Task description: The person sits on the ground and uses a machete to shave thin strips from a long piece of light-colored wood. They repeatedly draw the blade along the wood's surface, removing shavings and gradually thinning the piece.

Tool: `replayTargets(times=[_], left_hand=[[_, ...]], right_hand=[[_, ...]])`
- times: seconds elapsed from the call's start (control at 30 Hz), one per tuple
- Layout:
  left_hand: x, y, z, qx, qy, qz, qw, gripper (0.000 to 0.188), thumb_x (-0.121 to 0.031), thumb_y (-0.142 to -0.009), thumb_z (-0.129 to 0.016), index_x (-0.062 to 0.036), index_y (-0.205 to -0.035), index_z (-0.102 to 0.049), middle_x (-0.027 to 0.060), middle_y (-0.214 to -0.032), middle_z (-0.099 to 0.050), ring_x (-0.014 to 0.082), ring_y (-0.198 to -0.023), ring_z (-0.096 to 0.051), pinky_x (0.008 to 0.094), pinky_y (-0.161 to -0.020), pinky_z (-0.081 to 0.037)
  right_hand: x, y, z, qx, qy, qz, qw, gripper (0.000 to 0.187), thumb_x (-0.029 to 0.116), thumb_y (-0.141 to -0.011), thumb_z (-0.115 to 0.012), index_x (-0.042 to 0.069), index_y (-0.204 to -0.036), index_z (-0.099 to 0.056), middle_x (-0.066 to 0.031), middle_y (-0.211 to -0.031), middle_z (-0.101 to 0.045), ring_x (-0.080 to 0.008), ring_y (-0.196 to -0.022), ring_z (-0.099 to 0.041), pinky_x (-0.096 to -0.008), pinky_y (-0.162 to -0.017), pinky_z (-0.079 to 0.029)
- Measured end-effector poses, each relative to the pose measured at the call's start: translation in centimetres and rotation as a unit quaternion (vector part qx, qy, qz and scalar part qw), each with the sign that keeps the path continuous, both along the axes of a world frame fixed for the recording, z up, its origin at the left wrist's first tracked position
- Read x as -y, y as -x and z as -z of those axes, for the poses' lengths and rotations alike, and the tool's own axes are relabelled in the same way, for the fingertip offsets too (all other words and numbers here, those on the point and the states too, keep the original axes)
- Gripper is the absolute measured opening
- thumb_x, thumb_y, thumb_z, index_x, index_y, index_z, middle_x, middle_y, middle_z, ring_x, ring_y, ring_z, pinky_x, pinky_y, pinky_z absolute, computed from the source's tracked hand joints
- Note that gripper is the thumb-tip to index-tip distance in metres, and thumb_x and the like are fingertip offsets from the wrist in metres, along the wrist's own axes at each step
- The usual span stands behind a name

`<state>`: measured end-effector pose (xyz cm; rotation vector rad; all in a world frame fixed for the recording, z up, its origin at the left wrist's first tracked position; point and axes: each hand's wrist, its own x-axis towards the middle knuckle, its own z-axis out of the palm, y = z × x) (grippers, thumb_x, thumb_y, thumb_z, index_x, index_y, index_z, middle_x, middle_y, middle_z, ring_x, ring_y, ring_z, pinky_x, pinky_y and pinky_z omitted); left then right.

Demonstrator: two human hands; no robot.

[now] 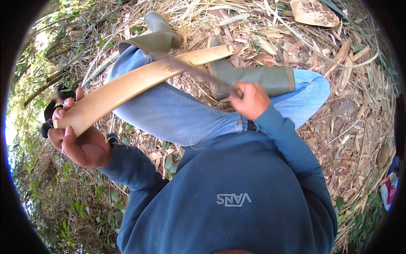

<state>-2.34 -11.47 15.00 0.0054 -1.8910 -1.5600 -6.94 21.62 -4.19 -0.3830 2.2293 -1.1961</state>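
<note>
A long, pale yellow-brown split bamboo strip [122, 86] lies slanting across my left thigh, its far end near my boots. My left hand [86, 146] grips its near end at the left, thumb on one face and fingers round the edge. My right hand [252, 100] is closed on the handle of a long knife [201, 75], slightly blurred. The dark blade points up and left, crossing over the strip's far half, where the surface looks roughened. Whether the edge touches the strip I cannot tell.
My legs in blue jeans [169, 112] are bent, with green rubber boots [258, 78] on the ground. Dry leaves and bamboo shavings [342, 114] cover the ground. A pale, dirt-stained piece [315, 12] lies far right. Green plants [69, 207] grow at left.
</note>
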Motion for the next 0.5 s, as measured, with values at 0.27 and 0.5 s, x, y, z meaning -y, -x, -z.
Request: replayTargets(times=[0.27, 0.5], left_hand=[[0.5, 1.0, 0.4, -0.014, -0.016, -0.012, 1.0, 0.011, -0.008, -0.086, -0.052, -0.0095, -0.077, -0.047, 0.0157, -0.103, -0.06, 0.0396, -0.11, -0.063, 0.071, -0.099, -0.047], [0.5, 1.5, 0.3, -0.001, 0.006, -0.035, 0.999, 0.011, -0.01, -0.086, -0.052, -0.0092, -0.077, -0.046, 0.0151, -0.102, -0.06, 0.0397, -0.108, -0.064, 0.0715, -0.098, -0.047]], right_hand=[[-1.5, 0.3, -2.3, 0.03, -0.073, -0.025, 0.997, 0.028, 0.025, -0.081, -0.068, -0.003, -0.081, -0.067, -0.026, -0.069, -0.064, -0.0448, -0.072, -0.065, -0.0509, -0.072, -0.052], [-3.0, 0.1, -1.8, 0.057, -0.11, -0.013, 0.992, 0.029, 0.025, -0.081, -0.066, -0.005, -0.082, -0.068, -0.0277, -0.072, -0.065, -0.047, -0.076, -0.065, -0.0523, -0.075, -0.052]])
